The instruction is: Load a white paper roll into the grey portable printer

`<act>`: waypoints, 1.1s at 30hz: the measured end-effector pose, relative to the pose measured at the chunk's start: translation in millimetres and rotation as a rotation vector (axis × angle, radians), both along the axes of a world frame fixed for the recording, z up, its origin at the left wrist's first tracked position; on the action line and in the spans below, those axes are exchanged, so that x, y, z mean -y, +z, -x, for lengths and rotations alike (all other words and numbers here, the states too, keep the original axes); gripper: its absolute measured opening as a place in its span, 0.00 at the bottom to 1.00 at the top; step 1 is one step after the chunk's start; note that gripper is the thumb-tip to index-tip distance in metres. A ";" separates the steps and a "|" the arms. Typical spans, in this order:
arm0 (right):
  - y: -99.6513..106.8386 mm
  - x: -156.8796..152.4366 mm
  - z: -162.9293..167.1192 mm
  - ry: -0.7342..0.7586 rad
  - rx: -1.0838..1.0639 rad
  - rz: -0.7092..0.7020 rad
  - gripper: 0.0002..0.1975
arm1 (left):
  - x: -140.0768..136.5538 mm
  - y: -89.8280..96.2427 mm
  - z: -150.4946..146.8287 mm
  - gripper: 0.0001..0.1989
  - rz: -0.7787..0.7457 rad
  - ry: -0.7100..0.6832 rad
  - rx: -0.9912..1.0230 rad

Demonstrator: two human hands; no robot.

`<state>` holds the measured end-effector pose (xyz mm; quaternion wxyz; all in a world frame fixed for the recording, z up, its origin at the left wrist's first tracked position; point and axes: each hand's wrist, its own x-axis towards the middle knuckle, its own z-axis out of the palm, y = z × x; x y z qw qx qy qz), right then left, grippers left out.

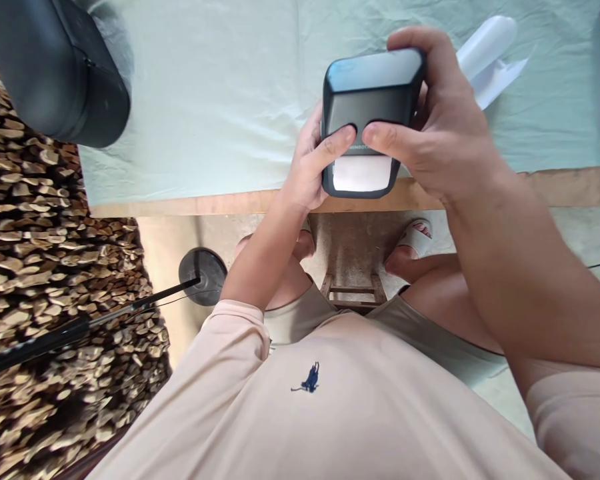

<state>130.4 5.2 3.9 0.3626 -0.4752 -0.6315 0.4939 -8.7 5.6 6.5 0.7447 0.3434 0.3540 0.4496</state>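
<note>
A dark handheld label printer is held up above the near edge of the table, between my two hands. Faint lettering shows on its front, and a white area like label paper shows at its lower end. My left hand grips its left side, thumb lying across the front. Around the right side and top corner wraps my right hand, its thumb also pressed on the front near the other thumb. The fingers behind the printer are mostly hidden. Beyond my right hand lies a white rolled sheet.
A pale green cloth covers the wooden-edged table. At the upper left stands a black zipped case. Stacked firewood fills the left side. A black stand with a round base is on the floor beside my left arm.
</note>
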 end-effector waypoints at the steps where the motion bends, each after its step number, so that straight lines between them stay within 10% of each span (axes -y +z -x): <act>1: -0.3 0.0 -0.4 -0.036 0.044 -0.021 0.33 | -0.5 -1.2 0.5 0.18 0.044 0.015 0.058; 11: 5.3 -2.5 -12.8 -0.005 0.165 -0.144 0.40 | -9.0 -35.3 11.2 0.10 0.090 0.155 -0.007; 19: 23.6 3.9 -16.1 -0.265 0.404 -0.340 0.30 | -6.4 -17.3 7.8 0.16 0.165 0.047 -0.013; 27: 16.5 -6.7 -4.3 -0.275 0.003 -0.390 0.23 | -2.2 -1.2 -5.9 0.12 -0.031 -0.058 0.093; 33: 13.2 -4.6 -13.5 -0.309 0.427 -0.397 0.16 | -2.4 -2.9 -4.2 0.15 -0.040 -0.067 0.083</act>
